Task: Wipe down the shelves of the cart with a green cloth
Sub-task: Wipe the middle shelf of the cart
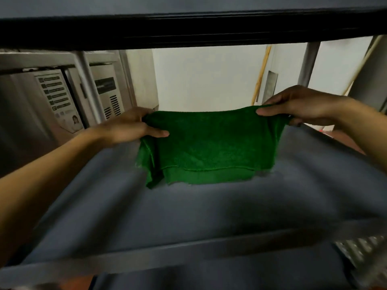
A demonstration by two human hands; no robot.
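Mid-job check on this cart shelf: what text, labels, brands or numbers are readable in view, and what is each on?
No text here can be read as words.
The white sheet with green rows on the left stainless-steel cabinet door: too blurred to read.
The small white card below it: too small to read.
The dark label on the second steel cabinet: blurred, unreadable.
The green cloth and the grey cart shelf: no text seen.

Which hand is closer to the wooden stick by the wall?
Right. The right hand is just beside the wooden stick; the left hand is across the green cloth.
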